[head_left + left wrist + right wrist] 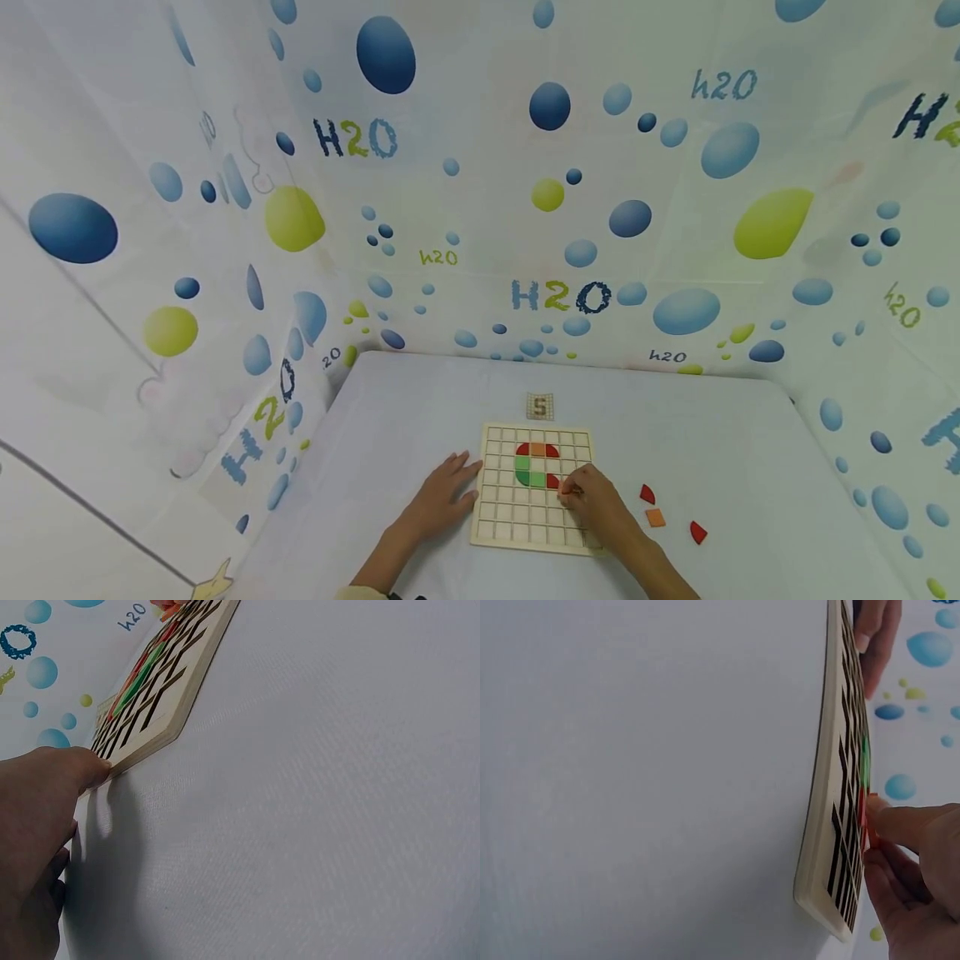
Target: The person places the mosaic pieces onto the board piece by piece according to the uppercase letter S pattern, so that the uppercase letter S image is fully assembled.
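A wooden grid board (510, 533) lies on the table. Pieces set in its squares form a curve: an orange square (537, 449) between red quarter-rounds (552, 451) on top, green squares (521, 462) and a green quarter-round (522, 478) below, and another red quarter-round (552, 482) beside my right fingers. My right hand (596, 504) pinches a small orange tile (874, 825) between thumb and fingers, at the board's right half; its outline is partly hidden. With fingers spread, my left hand (442, 496) rests at the board's left edge, its thumb (94, 769) touching the rim.
Right of the board lie a red quarter-round (647, 494), an orange square tile (656, 517) and another red quarter-round (698, 532). Behind the board is a small gridded card (540, 406) with a 5- or S-like figure. A patterned curtain (480, 208) surrounds the white table (420, 392).
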The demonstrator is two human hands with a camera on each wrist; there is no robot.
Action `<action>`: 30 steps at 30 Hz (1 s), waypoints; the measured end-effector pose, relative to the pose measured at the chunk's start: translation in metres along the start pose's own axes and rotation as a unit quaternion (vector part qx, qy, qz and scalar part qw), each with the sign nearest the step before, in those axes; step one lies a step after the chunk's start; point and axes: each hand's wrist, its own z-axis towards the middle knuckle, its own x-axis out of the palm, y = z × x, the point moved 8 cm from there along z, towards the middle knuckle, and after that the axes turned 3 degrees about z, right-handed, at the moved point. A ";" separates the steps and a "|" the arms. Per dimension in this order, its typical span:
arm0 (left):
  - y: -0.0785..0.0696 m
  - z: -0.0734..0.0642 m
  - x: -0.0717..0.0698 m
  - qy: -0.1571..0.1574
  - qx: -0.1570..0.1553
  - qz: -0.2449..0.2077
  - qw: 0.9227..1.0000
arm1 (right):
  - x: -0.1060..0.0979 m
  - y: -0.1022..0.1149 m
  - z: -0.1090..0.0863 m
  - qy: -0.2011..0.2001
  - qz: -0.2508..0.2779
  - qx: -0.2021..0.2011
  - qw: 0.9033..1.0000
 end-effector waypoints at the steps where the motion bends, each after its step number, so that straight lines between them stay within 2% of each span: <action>1: 0.000 0.000 0.001 0.000 -0.001 -0.001 1.000 | 0.003 0.003 0.000 0.004 -0.003 -0.010 1.000; 11: 0.001 0.000 0.001 -0.004 -0.004 0.004 1.000 | 0.011 0.010 -0.003 0.014 -0.026 -0.069 0.997; 16: -0.001 -0.001 0.000 -0.001 -0.005 -0.003 1.000 | 0.011 0.010 -0.005 0.025 -0.033 -0.073 0.996; 22: -0.001 0.000 -0.001 -0.003 -0.002 0.005 1.000 | 0.007 0.011 -0.008 0.006 -0.042 -0.079 0.996; 30: 0.000 0.000 0.001 -0.003 -0.006 -0.006 1.000 | 0.010 0.017 -0.012 -0.018 -0.064 -0.114 0.991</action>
